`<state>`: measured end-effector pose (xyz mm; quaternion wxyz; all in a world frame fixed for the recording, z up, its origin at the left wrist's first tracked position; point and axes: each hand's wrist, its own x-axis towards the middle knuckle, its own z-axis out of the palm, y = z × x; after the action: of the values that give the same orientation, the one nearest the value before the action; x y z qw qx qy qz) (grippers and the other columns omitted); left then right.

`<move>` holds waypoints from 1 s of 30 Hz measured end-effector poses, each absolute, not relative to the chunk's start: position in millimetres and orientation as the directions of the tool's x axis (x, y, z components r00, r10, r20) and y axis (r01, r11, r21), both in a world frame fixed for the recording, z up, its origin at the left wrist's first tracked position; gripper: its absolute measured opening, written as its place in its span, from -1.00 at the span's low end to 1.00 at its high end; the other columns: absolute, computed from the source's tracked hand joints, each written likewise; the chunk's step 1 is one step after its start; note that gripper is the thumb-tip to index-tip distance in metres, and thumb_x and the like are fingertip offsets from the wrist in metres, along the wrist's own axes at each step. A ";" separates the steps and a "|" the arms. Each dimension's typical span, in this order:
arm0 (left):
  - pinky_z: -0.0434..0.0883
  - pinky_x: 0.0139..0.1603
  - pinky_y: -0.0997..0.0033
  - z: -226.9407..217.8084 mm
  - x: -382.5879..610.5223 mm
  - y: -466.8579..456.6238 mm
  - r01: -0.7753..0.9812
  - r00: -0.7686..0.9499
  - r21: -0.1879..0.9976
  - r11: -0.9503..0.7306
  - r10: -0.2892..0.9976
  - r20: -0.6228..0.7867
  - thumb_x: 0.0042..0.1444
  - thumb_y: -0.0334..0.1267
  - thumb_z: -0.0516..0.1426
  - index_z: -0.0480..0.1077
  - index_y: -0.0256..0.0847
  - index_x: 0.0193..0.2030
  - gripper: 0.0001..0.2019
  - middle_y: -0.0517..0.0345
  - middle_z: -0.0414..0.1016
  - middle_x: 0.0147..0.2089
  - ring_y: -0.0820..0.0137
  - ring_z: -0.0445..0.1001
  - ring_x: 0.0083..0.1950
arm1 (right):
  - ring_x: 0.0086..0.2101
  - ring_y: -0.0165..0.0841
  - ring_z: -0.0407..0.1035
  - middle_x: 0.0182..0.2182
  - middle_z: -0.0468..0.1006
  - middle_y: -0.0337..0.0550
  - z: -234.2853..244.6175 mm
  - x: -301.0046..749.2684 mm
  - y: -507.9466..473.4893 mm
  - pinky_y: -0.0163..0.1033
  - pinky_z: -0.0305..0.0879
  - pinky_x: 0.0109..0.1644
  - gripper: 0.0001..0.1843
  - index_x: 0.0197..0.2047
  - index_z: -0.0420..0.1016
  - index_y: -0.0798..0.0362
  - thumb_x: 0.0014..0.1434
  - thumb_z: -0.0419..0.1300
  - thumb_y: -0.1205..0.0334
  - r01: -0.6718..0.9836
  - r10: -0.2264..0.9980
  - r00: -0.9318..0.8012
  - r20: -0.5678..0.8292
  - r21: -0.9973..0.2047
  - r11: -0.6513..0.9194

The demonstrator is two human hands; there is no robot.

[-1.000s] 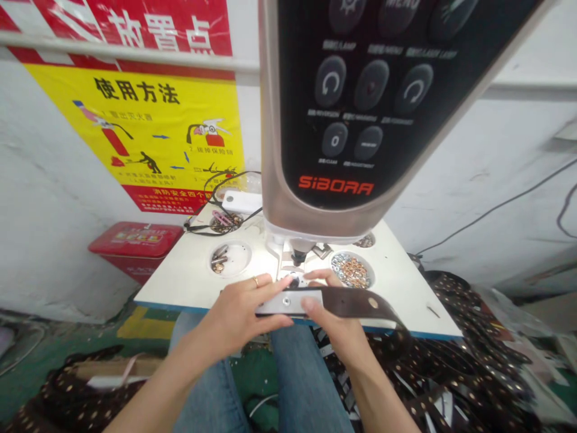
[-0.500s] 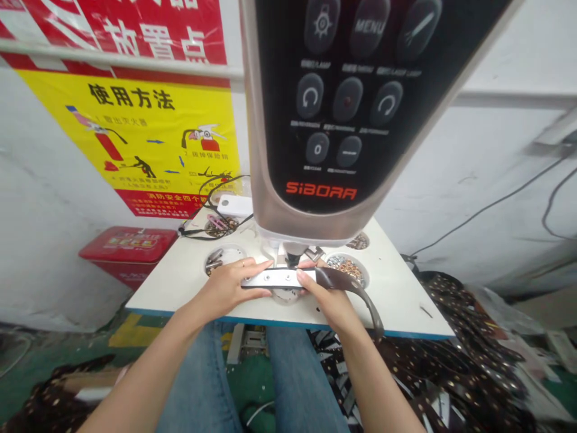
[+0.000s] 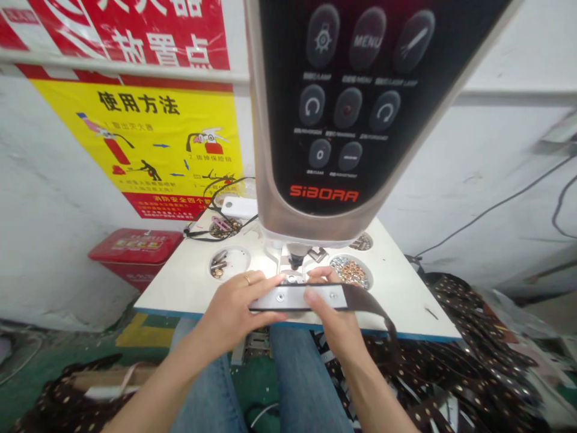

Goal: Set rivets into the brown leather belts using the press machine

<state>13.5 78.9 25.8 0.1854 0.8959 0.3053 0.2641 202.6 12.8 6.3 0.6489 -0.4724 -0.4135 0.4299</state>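
- head view, the only one: a dark brown leather strap faced with a metal strip is held level over the front of the tabletop, near its blue edge and just below the setting tip of a riveting machine
- the left hand is closed on the strip's left end, fingers laid together across the top and thumb hidden or nearly so; a ring is worn on one finger
- the right hand pinches the strip, with the thumb pressed on its face and the fingers reaching behind it
- just changed: the strip has been slid toward the right since half a second ago, so the right thumb now lies between two rivets instead of beside both
- round wells in the tabletop hold metal fittings and darker studs
- a heap of dotted brown straps lies at the lower right
- readable writing: "sibora" and "menu" on the machine's panel; "使用方法" on a yellow fire extinguisher poster; "放置点" on a red sign above it
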 end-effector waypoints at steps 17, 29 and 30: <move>0.34 -0.01 0.32 17.4 14.5 121.3 0.453 0.724 0.619 -0.641 0.670 0.164 0.21 -0.09 0.16 0.35 -0.16 0.20 -0.55 0.06 0.41 -0.16 0.27 0.38 -0.10 | -0.24 -0.27 0.40 -0.32 0.50 -0.23 -3.9 221.4 40.1 -0.19 0.29 -0.14 -0.73 -0.27 0.44 -0.02 0.08 0.26 -0.02 0.010 0.963 0.262 0.060 -0.998 0.059; 0.32 -0.11 0.40 8.7 12.2 125.8 0.456 0.731 0.543 -0.705 0.645 0.223 0.25 -0.05 0.11 0.31 -0.11 0.24 -0.55 0.10 0.39 -0.20 0.32 0.37 -0.16 | -0.26 -0.28 0.42 -0.29 0.52 -0.23 -6.7 219.1 39.9 -0.21 0.33 -0.15 -0.75 -0.25 0.44 -0.03 0.12 0.23 -0.01 0.047 0.949 0.303 0.092 -0.996 0.082; 0.32 -0.13 0.41 8.2 12.4 124.6 0.452 0.735 0.533 -0.715 0.638 0.232 0.25 -0.04 0.10 0.30 -0.12 0.25 -0.54 0.10 0.38 -0.20 0.32 0.38 -0.17 | -0.25 -0.29 0.42 -0.29 0.51 -0.23 -6.4 219.3 38.9 -0.21 0.32 -0.14 -0.76 -0.25 0.44 -0.03 0.12 0.23 -0.01 0.061 0.948 0.303 0.096 -0.995 0.081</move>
<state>12.4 124.6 8.2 0.2269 0.9032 0.3016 0.2043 219.3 38.9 -6.4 0.5812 -0.5602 -0.4504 0.3814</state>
